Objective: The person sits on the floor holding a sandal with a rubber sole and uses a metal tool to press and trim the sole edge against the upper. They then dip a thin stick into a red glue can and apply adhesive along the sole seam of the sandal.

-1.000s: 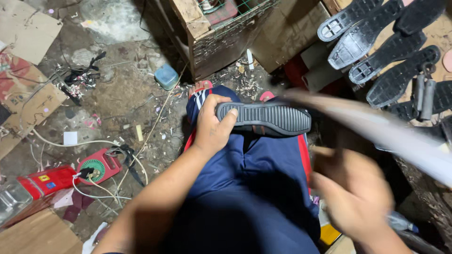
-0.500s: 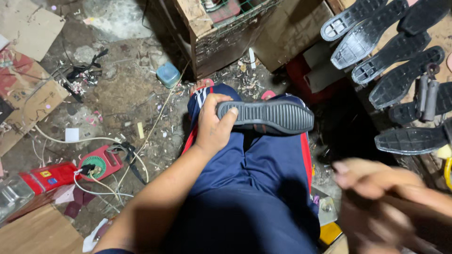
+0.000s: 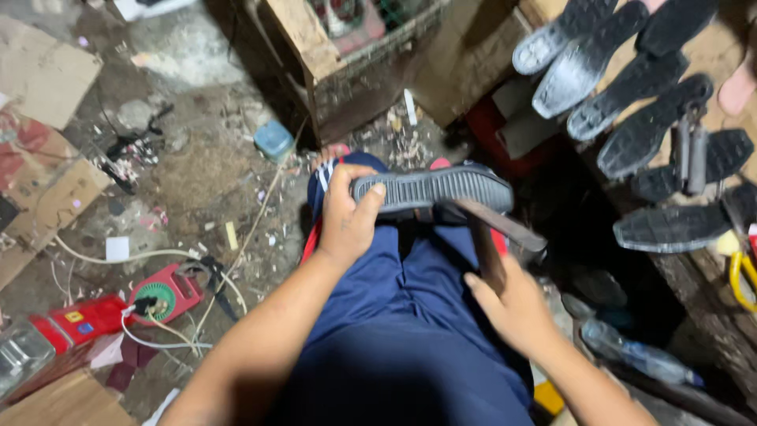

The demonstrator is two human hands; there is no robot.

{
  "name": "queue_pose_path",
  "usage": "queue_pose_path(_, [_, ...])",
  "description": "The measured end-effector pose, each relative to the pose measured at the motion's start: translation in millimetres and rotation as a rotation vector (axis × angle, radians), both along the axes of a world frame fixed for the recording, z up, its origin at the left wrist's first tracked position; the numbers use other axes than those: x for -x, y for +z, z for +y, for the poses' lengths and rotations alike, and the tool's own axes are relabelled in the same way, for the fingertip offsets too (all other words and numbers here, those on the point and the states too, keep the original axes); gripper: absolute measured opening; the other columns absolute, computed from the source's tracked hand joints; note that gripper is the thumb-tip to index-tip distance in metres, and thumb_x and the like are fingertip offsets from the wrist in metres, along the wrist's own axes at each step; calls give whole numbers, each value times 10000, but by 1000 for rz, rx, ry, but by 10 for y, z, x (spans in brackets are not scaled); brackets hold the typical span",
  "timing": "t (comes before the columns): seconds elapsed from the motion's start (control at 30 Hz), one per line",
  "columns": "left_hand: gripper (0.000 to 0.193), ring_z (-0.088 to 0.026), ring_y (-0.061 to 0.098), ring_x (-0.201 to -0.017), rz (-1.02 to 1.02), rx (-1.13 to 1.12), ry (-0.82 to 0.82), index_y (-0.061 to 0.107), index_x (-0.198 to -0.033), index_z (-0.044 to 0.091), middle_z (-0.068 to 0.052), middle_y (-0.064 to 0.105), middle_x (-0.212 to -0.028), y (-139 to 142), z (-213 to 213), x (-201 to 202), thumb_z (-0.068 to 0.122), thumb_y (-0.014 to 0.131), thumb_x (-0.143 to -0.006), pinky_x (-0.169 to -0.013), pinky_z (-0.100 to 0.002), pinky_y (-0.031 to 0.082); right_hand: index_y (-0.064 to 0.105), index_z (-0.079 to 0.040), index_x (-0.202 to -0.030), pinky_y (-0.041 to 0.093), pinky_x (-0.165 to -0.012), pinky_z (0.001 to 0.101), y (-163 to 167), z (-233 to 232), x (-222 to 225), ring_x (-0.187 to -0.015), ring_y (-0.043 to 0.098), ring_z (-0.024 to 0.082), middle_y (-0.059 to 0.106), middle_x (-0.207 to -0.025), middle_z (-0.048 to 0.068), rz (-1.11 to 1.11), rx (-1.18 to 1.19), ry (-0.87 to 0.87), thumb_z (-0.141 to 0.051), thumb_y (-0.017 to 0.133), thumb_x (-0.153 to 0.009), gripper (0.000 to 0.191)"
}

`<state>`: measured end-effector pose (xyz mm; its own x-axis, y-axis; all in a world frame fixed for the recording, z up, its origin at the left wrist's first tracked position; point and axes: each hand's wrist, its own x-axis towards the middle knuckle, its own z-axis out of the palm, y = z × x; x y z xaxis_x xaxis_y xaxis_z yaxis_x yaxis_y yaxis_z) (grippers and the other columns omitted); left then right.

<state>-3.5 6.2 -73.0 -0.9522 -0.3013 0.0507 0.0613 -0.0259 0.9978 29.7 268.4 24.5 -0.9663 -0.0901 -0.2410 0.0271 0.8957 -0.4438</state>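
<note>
I see left hand (image 3: 347,217) clamping the ribbed black rubber shoe sole (image 3: 432,189) on the knee; right hand (image 3: 512,304) closed round a wooden-handled hammer (image 3: 498,229). Tapping step, imo; next needs a square strike.

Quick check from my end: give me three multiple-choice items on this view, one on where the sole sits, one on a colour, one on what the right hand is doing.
1. Where does the shoe sole rest?
A. on the person's knees
B. on the floor by the cardboard
C. in the wooden crate

2. What colour are the trousers?
A. green
B. dark blue
C. white

3. What is the state of the right hand?
A. empty and flat on the thigh
B. gripping a tool handle
C. holding a bottle

Answers:
1. A, the left hand holds the sole across the knees.
2. B, the cloth over both legs is dark blue.
3. B, its fingers wrap the handle of a hammer-like tool whose head lies just under the sole.
</note>
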Motion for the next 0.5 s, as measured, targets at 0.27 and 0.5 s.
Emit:
queue_pose_path(0.27, [255,-196,646,-1026,159,146,19,576,-1124,3,-113,663,-1086,28,-35,-18,151,659,-933,-945,-334,517,696,-47,-1039,560,-760,399,331,324,-194,-810,668,249,705,-892,72,147,1324,151,-361,724,-1014,317])
queue_pose_path(0.5, [339,-283,641,-1213,185,300,-131,643,-1289,42,-140,660,-1238,204,-141,-50,143,662,-966,-1075,-366,487,613,-31,-911,520,-624,402,-294,128,-18,-630,639,273,648,-683,142,-170,189,96,-351,708,-855,338])
